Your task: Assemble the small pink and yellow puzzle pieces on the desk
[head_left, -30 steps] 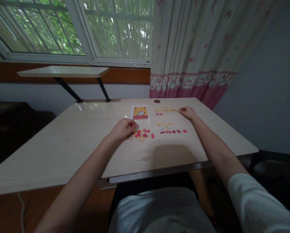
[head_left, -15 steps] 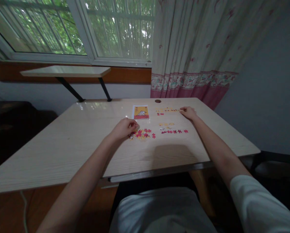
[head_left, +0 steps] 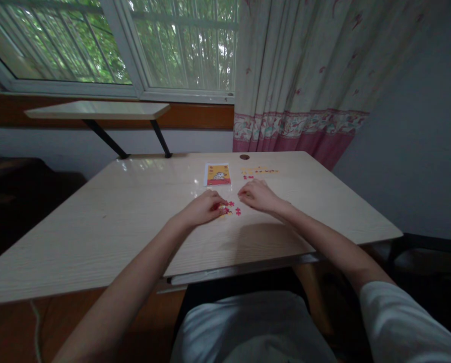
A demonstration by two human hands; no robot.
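My left hand (head_left: 207,207) is over the pile of small jigsaw pieces (head_left: 227,210), fingers bent down and closed at the tips on a jigsaw piece that they mostly cover. Red and yellow pieces show beyond its fingertips, and a red piece (head_left: 238,212) lies at the right of the pile. To the right, my right hand (head_left: 258,195) hovers with loosely curved fingers pointing left; I see nothing in them. It hides the rows of pieces under it. Behind it runs a row of yellow pieces (head_left: 263,171), with two red pieces (head_left: 248,177) just below.
A picture card (head_left: 218,175) with a white animal on yellow and red lies behind the pile. A raised shelf (head_left: 100,110) on black legs stands at the back left of the wooden table (head_left: 108,237). Curtains (head_left: 297,121) hang behind, near a round cable hole (head_left: 244,157).
My right hand has come back from the right end of the yellow row, moving left and nearer to me. My left hand has shifted slightly right and down onto the pile.
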